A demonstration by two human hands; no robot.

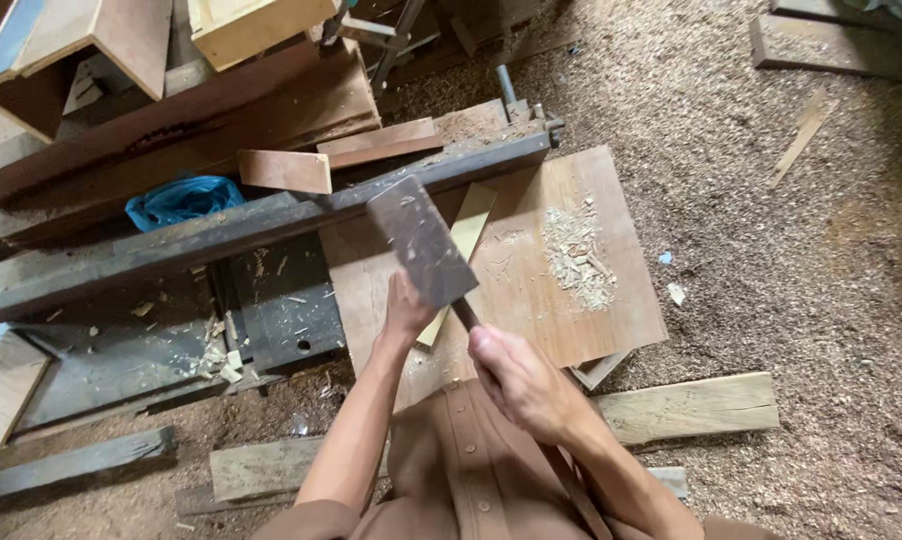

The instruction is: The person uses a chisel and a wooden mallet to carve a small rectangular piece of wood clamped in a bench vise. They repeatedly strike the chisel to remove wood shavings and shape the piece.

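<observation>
At the centre of the frame the right hand (521, 385) is closed around the handle of a wooden mallet (421, 240), its dark, blocky head raised above the work. The left hand (406, 310) sits just below the mallet head, its grip wrapped on something that the head mostly hides; a pale strip of wood (468, 225) runs out from under the head toward the upper middle of the frame and shows again beside the left hand, so it appears to be what that hand steadies, though whether a tool is also held there I cannot tell.

The strip lies on a brown board (561, 290) on the floor, right of centre. A small heap of light shavings (576, 255) rests on the board to the right of the strip, and I judge from it that some cutting has already been done here. How much remains cannot be read: the struck spot is covered by the mallet head.

A dark metal rail (271, 215) crosses the left half of the frame, with a blue bag (181, 198) behind it and sawdust (771, 200) covering the floor on the right.
</observation>
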